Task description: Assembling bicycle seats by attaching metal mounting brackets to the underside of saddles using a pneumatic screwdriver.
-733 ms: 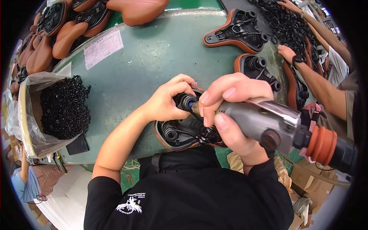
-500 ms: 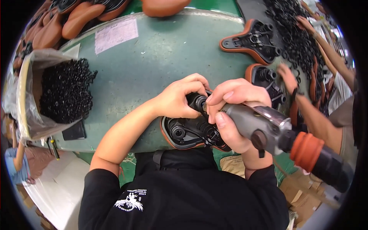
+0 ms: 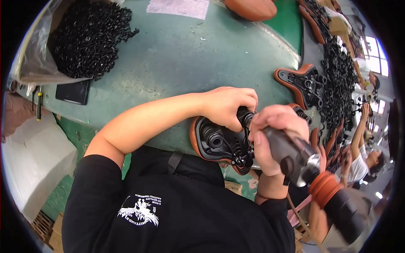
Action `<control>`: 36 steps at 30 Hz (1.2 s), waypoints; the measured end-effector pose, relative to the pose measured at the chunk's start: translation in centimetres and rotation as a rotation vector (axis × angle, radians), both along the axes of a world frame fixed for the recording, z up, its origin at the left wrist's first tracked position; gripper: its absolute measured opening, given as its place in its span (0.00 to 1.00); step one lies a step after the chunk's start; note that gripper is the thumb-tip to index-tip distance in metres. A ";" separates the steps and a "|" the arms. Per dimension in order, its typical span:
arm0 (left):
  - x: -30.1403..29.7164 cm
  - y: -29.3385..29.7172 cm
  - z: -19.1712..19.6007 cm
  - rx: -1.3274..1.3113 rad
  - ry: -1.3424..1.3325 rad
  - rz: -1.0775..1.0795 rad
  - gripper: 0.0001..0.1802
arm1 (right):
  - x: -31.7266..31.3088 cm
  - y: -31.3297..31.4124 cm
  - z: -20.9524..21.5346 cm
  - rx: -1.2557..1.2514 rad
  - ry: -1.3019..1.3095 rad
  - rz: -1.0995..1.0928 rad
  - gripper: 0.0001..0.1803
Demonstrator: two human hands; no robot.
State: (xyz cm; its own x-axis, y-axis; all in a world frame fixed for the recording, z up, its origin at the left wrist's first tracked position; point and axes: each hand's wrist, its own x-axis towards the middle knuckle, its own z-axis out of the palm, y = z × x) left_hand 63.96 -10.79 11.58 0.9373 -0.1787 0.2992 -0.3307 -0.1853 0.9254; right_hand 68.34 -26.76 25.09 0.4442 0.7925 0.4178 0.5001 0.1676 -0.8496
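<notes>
A brown-rimmed bicycle saddle (image 3: 195, 137) lies upside down at the near table edge, its black frame and springs facing up. My left hand (image 3: 225, 105) is closed around a black cylindrical part (image 3: 244, 116) on its far side. Wrapped in my right hand (image 3: 280, 122) is a grey power screwdriver (image 3: 291, 156) with orange rings round its rear. The driver's front end points at the black part between my hands; its tip is hidden by my fingers.
A plastic-lined box (image 3: 31, 61) holds small black parts at the left. Beside it lie a flat black object (image 3: 72, 92) and a yellow-handled tool (image 3: 39, 105). Another upturned saddle (image 3: 301, 84) and a heap of black parts (image 3: 337, 80) sit right, where other people work.
My view has swung toward the right, so the table and box appear shifted. Both hands stay at the same saddle, with the driver still in my right hand.
</notes>
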 end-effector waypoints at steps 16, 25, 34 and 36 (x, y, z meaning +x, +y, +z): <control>-0.1 -0.1 0.4 0.023 0.020 -0.010 0.24 | -0.6 -1.1 -1.7 0.134 0.018 -0.014 0.25; -0.3 -0.2 0.4 0.020 0.032 0.000 0.22 | -0.8 -1.0 -2.0 0.151 0.004 -0.060 0.23; 0.5 -0.3 0.8 0.005 0.028 -0.081 0.22 | -0.1 -4.3 5.7 0.346 -0.030 0.073 0.26; -0.3 0.3 0.6 0.016 0.042 -0.040 0.22 | 0.5 -5.2 6.6 0.429 0.033 0.115 0.29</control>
